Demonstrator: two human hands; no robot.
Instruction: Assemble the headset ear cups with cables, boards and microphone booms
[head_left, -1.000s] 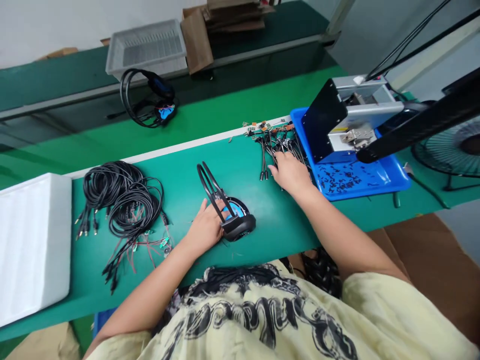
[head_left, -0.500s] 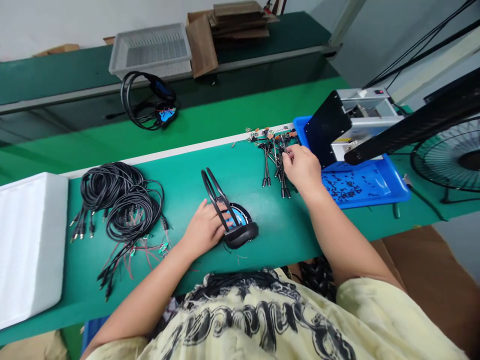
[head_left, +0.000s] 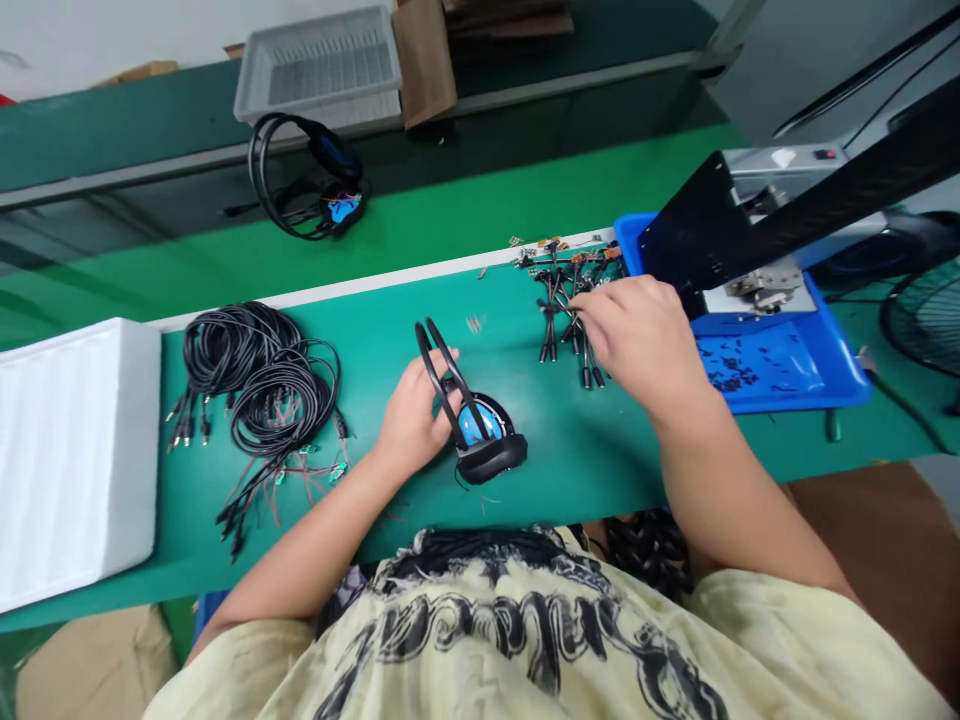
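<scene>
A black headset with an open blue ear cup lies on the green bench in front of me. My left hand grips its headband near the cup, fingers wrapped round it. My right hand hovers over a pile of short black plug leads with small circuit boards, its fingers pinched on one thin lead lifted from the pile.
Coiled black cables lie at left beside a white foam block. A blue tray with a machine stands at right. Another headset rests on the conveyor; a grey basket and cardboard sit behind.
My right hand has lifted off the pile and drawn back left with a lead pinched in it. My left hand has shifted up along the headband.
</scene>
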